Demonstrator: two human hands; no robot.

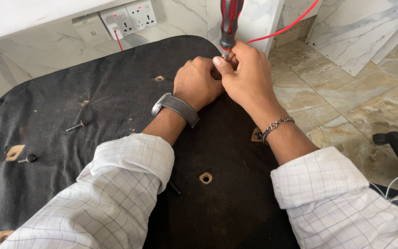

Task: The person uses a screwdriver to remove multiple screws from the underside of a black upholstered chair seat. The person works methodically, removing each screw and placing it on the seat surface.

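Now the screwdriver [229, 23] stands upright at twelve o'clock on the black panel [116, 92]; my right hand [247, 78] pinches its shaft to steady the tip; my left hand [196, 83], curled shut, braces beside it; loose bolts [77, 125] lie at nine o'clock.

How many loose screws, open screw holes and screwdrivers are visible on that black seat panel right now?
Loose screws: 3 (one, another, a third partly hidden by the left sleeve)
Open holes in the black panel: 3 clear ones ()
Screwdrivers: 1, gripped by the right hand beside the left hand
Total: 7
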